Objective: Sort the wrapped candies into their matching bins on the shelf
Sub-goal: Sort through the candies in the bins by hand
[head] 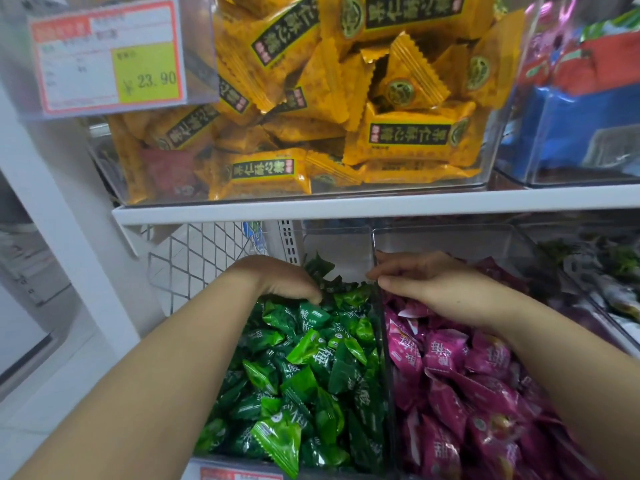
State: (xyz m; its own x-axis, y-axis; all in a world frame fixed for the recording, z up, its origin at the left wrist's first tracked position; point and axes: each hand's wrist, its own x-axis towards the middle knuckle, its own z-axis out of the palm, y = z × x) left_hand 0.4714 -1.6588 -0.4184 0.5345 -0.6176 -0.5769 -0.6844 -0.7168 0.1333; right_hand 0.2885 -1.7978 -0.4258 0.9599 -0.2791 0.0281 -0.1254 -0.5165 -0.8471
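Note:
A clear bin [379,341] on the lower shelf is full of green wrapped candies [304,368]. The bin to its right holds magenta wrapped candies [460,382]. My left hand [277,277] is bent down at the wrist at the back of the green bin. Its fingers are dug into the green candies and hidden, so I cannot see whether it holds any. My right hand [426,282] lies over the back of the magenta bin with its fingers stretched left. The fingertips reach the wall between the two bins, with nothing visible between thumb and forefinger.
The upper shelf [381,204] hangs close above my hands and carries a clear bin of orange wrapped candies [346,98] with a price tag [107,57]. A bin of blue and red packs [581,126] is at the upper right. A white wire mesh panel [194,258] stands left of the green bin.

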